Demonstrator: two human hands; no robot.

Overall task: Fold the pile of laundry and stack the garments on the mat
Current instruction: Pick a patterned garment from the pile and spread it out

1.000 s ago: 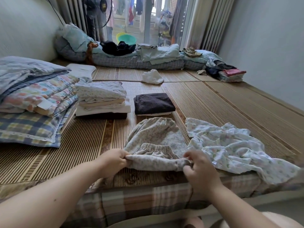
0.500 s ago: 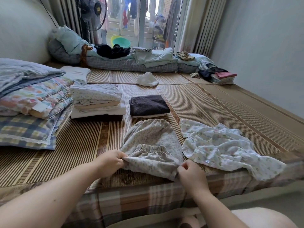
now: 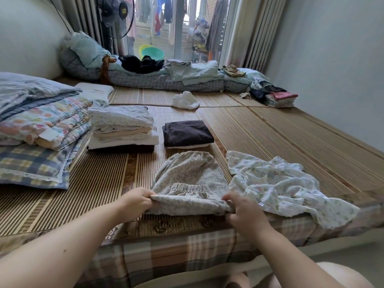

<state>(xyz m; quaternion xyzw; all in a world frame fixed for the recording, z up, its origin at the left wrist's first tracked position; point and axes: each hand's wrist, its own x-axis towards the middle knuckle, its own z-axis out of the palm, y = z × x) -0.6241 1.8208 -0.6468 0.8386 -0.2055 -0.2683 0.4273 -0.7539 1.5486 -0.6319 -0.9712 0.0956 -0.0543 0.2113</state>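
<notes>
Levelling since a moment ago, the folded shorts [image 3: 190, 173] are stretching between the left grip [image 3: 136, 201] and right grip [image 3: 245, 213] — each is pinching one end — and lying on the mat [image 3: 259, 132] just beyond both.

Mat [image 3: 270, 129]: woven reed or bamboo slats, ribbed, faint sheen.
Floral shorts [image 3: 193, 173]: soft matt cloth, gathered waistband.
Crumpled floral garment [image 3: 276, 183]: thin, wrinkled matt cloth.
Dark folded cloth [image 3: 187, 132]: nubby, matt weave.
Basin [image 3: 152, 53]: smooth, glossy plastic.
</notes>
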